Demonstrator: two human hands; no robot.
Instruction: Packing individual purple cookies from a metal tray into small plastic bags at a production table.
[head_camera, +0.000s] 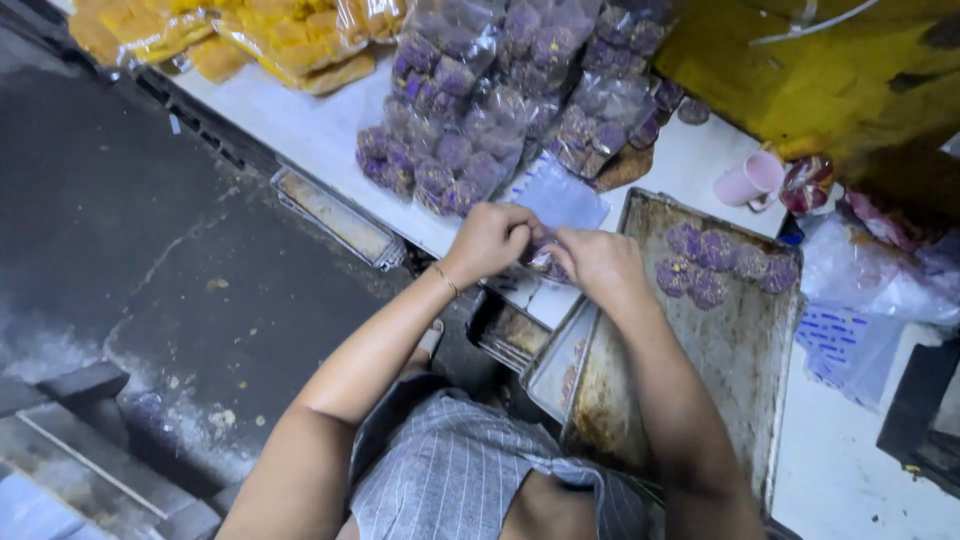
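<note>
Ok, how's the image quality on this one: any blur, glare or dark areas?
Head view: both hands, left hand and right hand, are slightly soft with motion blur, as is the small bag between them; the plastic packs of purple cookies show glare; the floor at left is dim; edges bend with wide-angle distortion.

Bare metal covers the near half of the baking tray, open to a hand. Purple cookies crowd its far end. Bagged purple cookies block the table's far side; a pink cup stands beside them.
</note>
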